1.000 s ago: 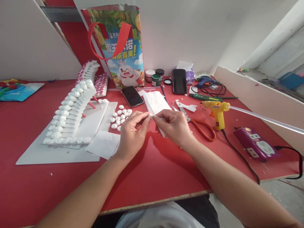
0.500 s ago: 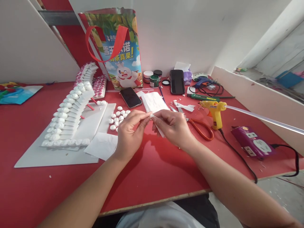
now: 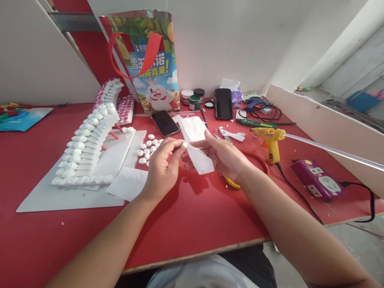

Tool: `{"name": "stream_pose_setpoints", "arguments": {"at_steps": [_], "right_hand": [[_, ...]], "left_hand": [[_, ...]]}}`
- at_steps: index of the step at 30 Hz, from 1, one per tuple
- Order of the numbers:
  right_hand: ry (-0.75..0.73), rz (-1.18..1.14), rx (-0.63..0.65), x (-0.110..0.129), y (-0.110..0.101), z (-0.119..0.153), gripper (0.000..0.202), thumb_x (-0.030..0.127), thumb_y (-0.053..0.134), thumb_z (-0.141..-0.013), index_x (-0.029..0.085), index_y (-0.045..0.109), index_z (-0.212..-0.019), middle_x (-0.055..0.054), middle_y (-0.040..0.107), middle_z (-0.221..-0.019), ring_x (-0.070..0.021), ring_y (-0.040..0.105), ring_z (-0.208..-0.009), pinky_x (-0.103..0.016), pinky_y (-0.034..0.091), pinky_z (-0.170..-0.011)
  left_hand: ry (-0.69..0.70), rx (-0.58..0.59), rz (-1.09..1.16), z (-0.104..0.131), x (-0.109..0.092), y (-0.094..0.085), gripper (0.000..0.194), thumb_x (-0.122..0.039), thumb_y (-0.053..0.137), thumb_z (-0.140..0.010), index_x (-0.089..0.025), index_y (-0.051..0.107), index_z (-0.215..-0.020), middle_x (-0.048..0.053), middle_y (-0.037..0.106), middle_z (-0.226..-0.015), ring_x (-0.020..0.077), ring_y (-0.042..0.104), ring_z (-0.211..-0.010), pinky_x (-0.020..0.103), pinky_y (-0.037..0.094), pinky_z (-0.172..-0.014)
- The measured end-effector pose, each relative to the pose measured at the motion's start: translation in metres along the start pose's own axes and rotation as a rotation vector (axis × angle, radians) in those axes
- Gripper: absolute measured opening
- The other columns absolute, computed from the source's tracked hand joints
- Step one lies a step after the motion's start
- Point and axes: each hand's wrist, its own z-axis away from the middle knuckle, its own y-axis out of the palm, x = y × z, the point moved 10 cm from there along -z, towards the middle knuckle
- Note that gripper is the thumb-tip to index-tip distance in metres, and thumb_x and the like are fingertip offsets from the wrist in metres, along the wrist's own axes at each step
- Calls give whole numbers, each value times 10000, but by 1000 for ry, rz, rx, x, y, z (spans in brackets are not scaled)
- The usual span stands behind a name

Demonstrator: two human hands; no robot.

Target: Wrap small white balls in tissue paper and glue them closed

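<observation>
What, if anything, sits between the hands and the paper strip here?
Nothing visible. The left hand pinches the rolled end of the paper strip, and the right hand supports it from behind, above the table.

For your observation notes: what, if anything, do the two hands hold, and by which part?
The left hand pinches the rolled tip of a white paper strip between thumb and forefinger. The right hand supports the strip's wider end from beneath.
</observation>
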Motion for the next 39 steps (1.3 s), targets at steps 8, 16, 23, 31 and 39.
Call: {"name": "stream_pose_setpoints", "arguments": {"at_steps": [8,16,23,31,39], "right_hand": [[111,-243,278,-13,27,1,347,271,337,-1087,127,627,-965,-37,643,-779,-111,575,-594,-313,588,-663],[-305,422,55,16,16,6,268,398,543,-1020,161,633,-934,58,374,-676,-90,358,-594,-231,362,-571],[-534,942,-322,36,5,19,277,349,515,-1016,165,672,-880,23,581,-648,-100,453,-576,-252,340,-598],[-550,878,-370,35,16,29,313,338,527,-1008,190,633,-754,31,556,-510,-111,502,-504,-250,391,-609],[-576,774,-354,43,11,34,272,324,540,-997,191,634,-778,26,600,-542,-116,554,-539,-244,428,-619]], "left_hand": [[37,58,-10,0,-2,3,155,-240,561,-1013,-201,707,-979,33,681,-902,160,641,-862,280,510,-805],[-57,27,67,1,6,2,194,-350,639,-975,-200,761,-969,37,692,-858,166,643,-809,285,540,-774],[-159,-17,132,4,16,2,181,-346,685,-938,-190,775,-965,34,713,-857,169,662,-818,281,553,-785],[81,-146,-119,7,-7,-5,152,-245,636,-974,-176,770,-995,39,711,-847,157,665,-807,269,537,-766],[223,-147,-131,9,-21,-4,203,-200,621,-985,-217,781,-1109,43,747,-942,145,683,-854,276,549,-806]]}}
